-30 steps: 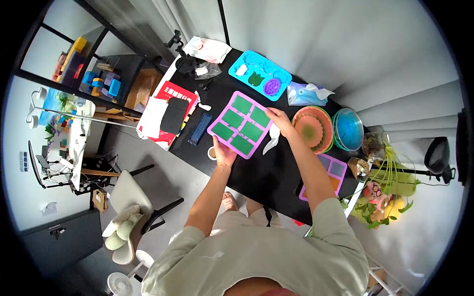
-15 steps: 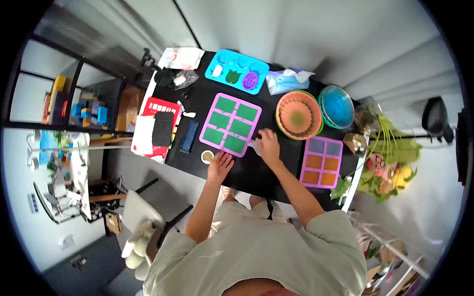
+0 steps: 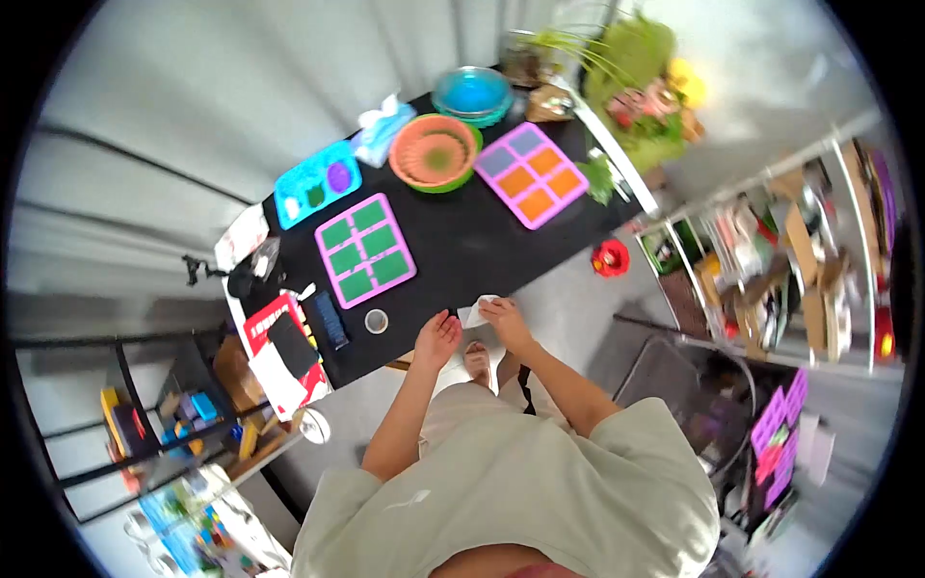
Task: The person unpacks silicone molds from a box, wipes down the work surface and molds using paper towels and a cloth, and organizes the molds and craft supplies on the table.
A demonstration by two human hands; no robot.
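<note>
My right hand (image 3: 506, 324) pinches a crumpled white tissue (image 3: 471, 316) just in front of the table's near edge. Close by on the left is my left hand (image 3: 439, 339), its palm partly turned up and its fingers apart, with nothing in it. Whether its fingertips touch the tissue I cannot tell. Beyond my left hand a small round cup (image 3: 377, 322) stands on the black table (image 3: 453, 241). Past the cup lies a purple six-section mold (image 3: 362, 248) with green in its sections.
A second purple mold (image 3: 530, 175) has orange and grey sections. Behind are a salmon fluted mold (image 3: 409, 162) in a green bowl, blue bowls (image 3: 472, 91), a tissue pack (image 3: 382, 135) and a blue tray (image 3: 291, 197). A red booklet (image 3: 260, 328) lies at left. Shelves (image 3: 752, 241) stand right.
My view has turned to the right. My right hand has drawn the white tissue from the tabletop back toward my body. My left hand has left its place beside the cup and turned its palm.
</note>
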